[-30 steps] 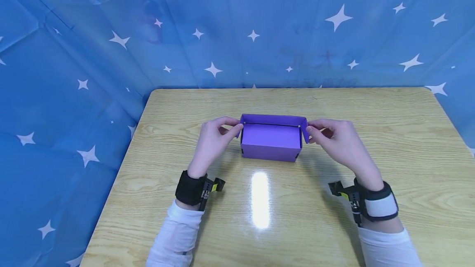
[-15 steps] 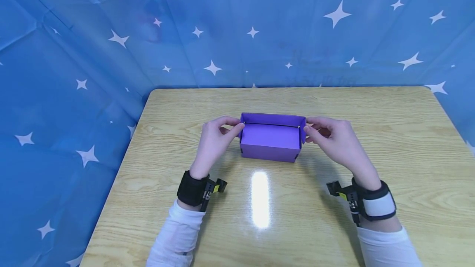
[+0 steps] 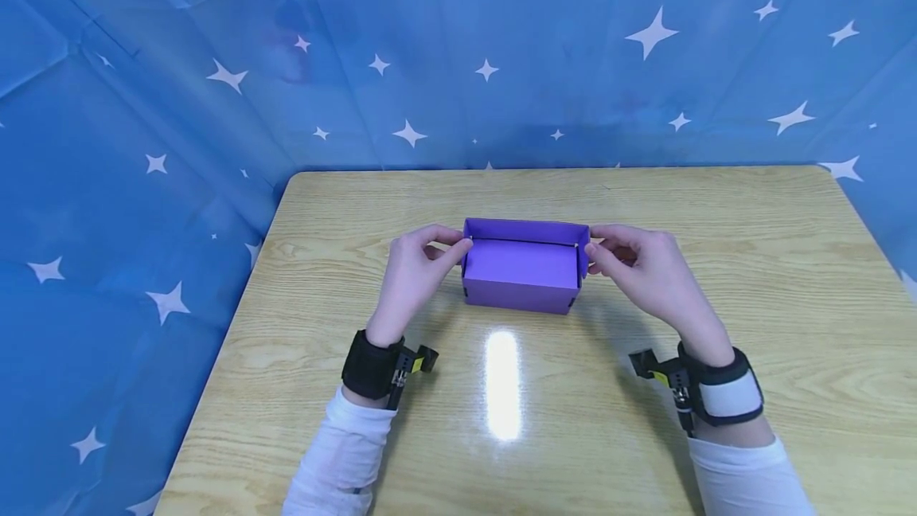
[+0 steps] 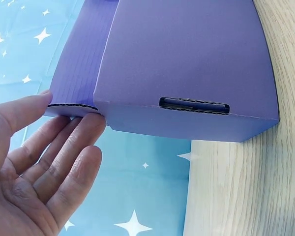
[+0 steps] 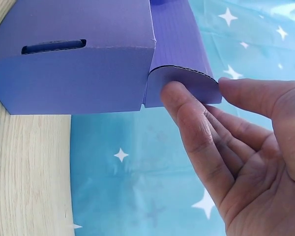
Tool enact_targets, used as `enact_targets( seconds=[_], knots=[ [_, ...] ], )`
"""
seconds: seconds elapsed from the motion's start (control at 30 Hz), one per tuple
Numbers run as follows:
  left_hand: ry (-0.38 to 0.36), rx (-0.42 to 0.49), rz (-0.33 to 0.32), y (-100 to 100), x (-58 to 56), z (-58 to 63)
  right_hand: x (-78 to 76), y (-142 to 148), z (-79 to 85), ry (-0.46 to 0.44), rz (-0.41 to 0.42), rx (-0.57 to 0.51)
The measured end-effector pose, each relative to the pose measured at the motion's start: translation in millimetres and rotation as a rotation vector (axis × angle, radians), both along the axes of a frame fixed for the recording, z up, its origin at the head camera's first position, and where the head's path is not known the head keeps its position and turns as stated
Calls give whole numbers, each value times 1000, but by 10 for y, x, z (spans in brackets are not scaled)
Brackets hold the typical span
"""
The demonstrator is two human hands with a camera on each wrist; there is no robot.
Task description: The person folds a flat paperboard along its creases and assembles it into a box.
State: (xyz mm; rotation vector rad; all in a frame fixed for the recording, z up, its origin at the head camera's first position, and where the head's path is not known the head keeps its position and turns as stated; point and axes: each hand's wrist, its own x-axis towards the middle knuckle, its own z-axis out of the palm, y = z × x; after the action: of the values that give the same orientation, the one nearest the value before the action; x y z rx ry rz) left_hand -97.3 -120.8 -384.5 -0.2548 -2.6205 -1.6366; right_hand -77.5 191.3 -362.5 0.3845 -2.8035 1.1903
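A purple cardboard box (image 3: 521, 297) stands on the table, its lid (image 3: 526, 230) raised at the back. My left hand (image 3: 417, 265) pinches the lid's left side flap between thumb and fingers; in the left wrist view, that flap (image 4: 71, 109) has a corrugated edge. At the other end, my right hand (image 3: 648, 265) pinches the right side flap (image 3: 584, 252) with thumb and fingers. The right wrist view shows this rounded flap (image 5: 182, 87) beside the box's end wall, with a fingertip against it. A slot (image 4: 194, 105) shows along the box's edge.
The wood-grained table (image 3: 344, 213) reaches back to a blue cloth (image 3: 430, 102) with white stars, which also hangs on the left. Each wrist wears a strap with a small camera, such as the left strap (image 3: 368, 365). A bright reflection lies in front of the box.
My right hand has moved slightly left, turning the right flap inward against the box's end. The left hand has shifted a little right with its flap. The box has stayed in place.
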Motion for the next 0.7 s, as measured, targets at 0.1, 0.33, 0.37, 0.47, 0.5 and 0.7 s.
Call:
enact_targets(
  seconds=[0.1,0.33,0.37,0.47,0.5,0.7],
  knots=[
    [-13,-2,4,4,-10,22,-7,0,20,-9,-1,0],
    [-7,-21,19,12,-13,41,-12,-13,35,-7,-5,7],
    [-4,-24,20,14,-12,42,-12,-15,36,-7,-5,7],
    [2,-32,23,15,-14,43,-14,-17,38,-8,-4,9],
    [3,-33,23,16,-15,44,-15,-17,39,-9,-4,10],
    [0,-34,24,26,-14,60,-21,-13,47,-15,-6,19]
  ],
)
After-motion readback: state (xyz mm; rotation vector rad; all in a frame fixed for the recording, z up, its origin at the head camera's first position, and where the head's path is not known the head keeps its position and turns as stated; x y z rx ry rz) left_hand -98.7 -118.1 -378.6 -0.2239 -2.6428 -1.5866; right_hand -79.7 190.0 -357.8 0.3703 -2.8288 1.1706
